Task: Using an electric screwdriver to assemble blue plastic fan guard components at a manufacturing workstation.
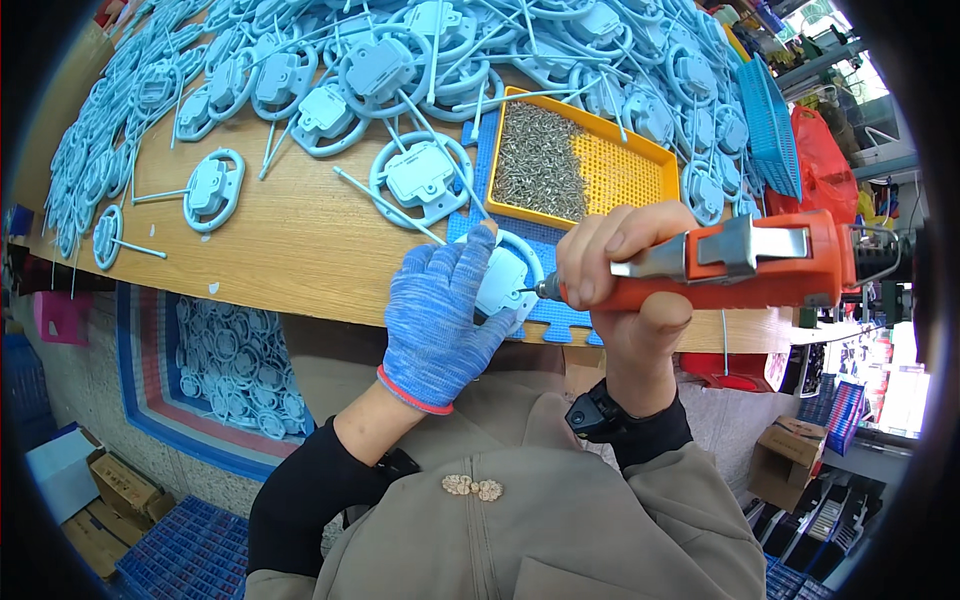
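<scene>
My left hand (pixel 440 310), in a blue knitted glove with a red cuff, presses a light-blue plastic part (pixel 503 282) down near the table's front edge. The part has a round ring, a boxy centre and a thin stem. My bare right hand (pixel 630 260) is wrapped around an orange-red power screwdriver (pixel 755 278) with a metal lever, lying roughly level. Its bit touches or nearly touches the right side of the boxy centre; whether a screw sits there is too small to tell. Beneath the part lies a blue foam mat (pixel 560 332).
Just beyond, a yellow tray (pixel 635 175) holds many small metal screws (pixel 535 160). Similar light-blue parts (pixel 385 70) pile across the table's far side. A striped bag (pixel 150 400) of them stands on the floor at left. Right are a blue basket (pixel 770 130) and a red bag (pixel 825 165).
</scene>
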The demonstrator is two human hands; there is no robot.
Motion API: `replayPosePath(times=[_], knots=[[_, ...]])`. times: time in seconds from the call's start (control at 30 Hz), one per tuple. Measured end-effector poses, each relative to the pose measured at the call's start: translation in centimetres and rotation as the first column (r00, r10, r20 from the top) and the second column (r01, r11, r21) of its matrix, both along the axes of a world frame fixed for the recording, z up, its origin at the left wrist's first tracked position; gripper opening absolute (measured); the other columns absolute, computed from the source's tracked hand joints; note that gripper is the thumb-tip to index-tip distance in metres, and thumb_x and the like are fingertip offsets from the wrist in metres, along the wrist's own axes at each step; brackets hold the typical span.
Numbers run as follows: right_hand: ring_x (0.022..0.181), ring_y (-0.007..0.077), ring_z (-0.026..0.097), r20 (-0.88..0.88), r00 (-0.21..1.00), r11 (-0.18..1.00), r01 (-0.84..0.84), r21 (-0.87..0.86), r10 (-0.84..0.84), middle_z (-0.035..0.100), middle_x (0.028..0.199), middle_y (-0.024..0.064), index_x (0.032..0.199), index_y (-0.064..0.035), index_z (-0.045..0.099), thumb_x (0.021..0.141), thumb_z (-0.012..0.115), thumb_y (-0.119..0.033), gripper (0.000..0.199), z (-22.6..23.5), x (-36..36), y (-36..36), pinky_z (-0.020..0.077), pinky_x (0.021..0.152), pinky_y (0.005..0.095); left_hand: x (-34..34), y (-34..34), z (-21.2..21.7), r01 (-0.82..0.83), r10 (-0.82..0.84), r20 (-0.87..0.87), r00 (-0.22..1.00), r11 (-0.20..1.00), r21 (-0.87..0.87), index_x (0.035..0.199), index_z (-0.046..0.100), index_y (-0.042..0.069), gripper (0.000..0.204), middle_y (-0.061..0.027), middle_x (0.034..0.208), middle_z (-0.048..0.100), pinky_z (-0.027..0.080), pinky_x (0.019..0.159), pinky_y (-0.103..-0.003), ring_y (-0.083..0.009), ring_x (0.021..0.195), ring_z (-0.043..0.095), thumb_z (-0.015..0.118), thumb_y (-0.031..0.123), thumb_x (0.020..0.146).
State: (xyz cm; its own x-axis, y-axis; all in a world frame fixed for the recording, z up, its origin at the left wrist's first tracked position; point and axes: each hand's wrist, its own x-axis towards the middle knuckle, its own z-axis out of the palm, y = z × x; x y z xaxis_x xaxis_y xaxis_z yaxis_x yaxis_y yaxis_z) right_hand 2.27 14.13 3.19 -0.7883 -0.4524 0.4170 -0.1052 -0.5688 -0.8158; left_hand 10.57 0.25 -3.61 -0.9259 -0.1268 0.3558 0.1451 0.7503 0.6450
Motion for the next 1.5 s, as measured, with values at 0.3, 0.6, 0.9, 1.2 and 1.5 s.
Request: replayPosePath(times=[0.3, 0.6, 0.9, 1.2, 1.5], knots=[[0.059, 0.0149, 0.053, -0.081, 0.997, 0.99, 0.009, 0.142, 0.002, 0.054, 0.067, 0.0057, 0.094, -0.0052, 0.048, 0.075, 0.076, -0.036, 0.045, -0.8, 0.6, -0.5, 0.0415, 0.054, 0.0271, -0.3, -0.1, 0.2, 0.011, -0.01, 0.014, 1.0, 0.999, -0.031, 0.132, 0.046, 0.001, 0.081, -0.0156, 0.106, 0.059, 0.043, 0.082, -0.043, -0.0353, 0.095, 0.054, 0.08, 0.023, 0.062], [0.059, 0.0167, 0.052, -0.089, 0.994, 0.975, -0.041, 0.221, 0.062, 0.054, 0.067, 0.0053, 0.092, -0.0059, 0.049, 0.079, 0.073, -0.045, 0.047, -1.1, 0.5, -0.9, 0.0414, 0.055, 0.0301, -3.8, -0.9, -0.6, 0.403, -0.41, -0.082, 0.908, 0.911, -0.086, 0.103, 0.061, 0.01, 0.039, -0.0085, 0.095, 0.062, 0.036, 0.091, -0.044, -0.0282, 0.096, 0.055, 0.072, 0.016, 0.066], [0.05, 0.0099, 0.044, -0.18, 0.962, 0.972, 0.222, 0.073, -0.206, 0.046, 0.061, -0.0016, 0.09, -0.0094, 0.049, 0.079, 0.061, -0.062, 0.055, 0.2, -2.2, 4.5, 0.0361, 0.047, 0.0255, 3.1, -6.9, 3.2, 0.317, -0.256, 0.215, 0.943, 0.887, -0.335, 0.118, 0.057, 0.01, 0.055, -0.0106, 0.093, 0.062, 0.033, 0.101, -0.052, -0.0295, 0.096, 0.057, 0.072, 0.017, 0.066], [0.064, 0.0161, 0.048, -0.095, 0.908, 0.907, 0.415, 0.077, -0.407, 0.05, 0.071, 0.0036, 0.096, -0.0077, 0.053, 0.084, 0.064, -0.05, 0.045, -1.6, -8.3, 6.0, 0.0395, 0.061, 0.0299, 3.2, -25.8, 0.2, -0.195, 0.276, 0.034, 0.96, 0.756, -0.625, 0.14, 0.036, 0.004, 0.088, -0.0209, 0.139, 0.041, 0.03, 0.109, -0.041, -0.0366, 0.129, 0.038, 0.077, 0.007, 0.063], [0.062, 0.0167, 0.05, -0.087, 0.897, 0.894, 0.44, 0.078, -0.434, 0.052, 0.068, 0.0065, 0.094, -0.0061, 0.053, 0.083, 0.069, -0.04, 0.039, -3.1, -9.7, 6.2, 0.0427, 0.059, 0.0314, -0.8, -28.6, -1.2, -0.091, 0.228, 0.315, 0.921, 0.914, -0.395, 0.142, 0.032, 0.002, 0.095, -0.0209, 0.135, 0.042, 0.031, 0.109, -0.037, -0.0352, 0.127, 0.039, 0.078, 0.007, 0.059]])
